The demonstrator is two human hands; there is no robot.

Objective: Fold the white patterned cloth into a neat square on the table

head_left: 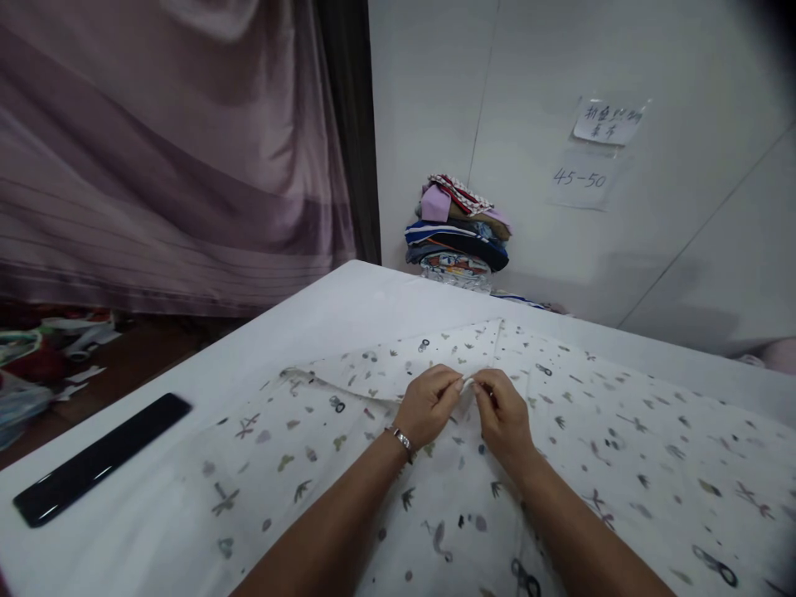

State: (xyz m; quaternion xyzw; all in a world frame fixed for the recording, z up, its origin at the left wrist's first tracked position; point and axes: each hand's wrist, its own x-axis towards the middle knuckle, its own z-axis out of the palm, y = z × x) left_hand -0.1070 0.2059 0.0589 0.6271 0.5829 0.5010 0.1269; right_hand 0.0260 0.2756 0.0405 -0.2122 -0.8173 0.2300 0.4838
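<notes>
Pinched between thumb and fingers, a small fold of the printed white cloth point(560, 448) is held by both hands at once. Left hand point(428, 405), with a bracelet point(400, 437) at the wrist, and right hand point(502, 412) meet fingertip to fingertip. That cloth lies spread over the white table point(323, 315), reaching out under and around the hands. Far left lies a black bar point(103, 458); folded clothes point(458, 232) are stacked against the wall.

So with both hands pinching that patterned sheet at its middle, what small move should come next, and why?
Probably draw the pinched edge toward the body. The left hand and right hand both grip the white printed cotton sheet where two folded flaps meet, and the cloth lies spread flat on the white table.
</notes>
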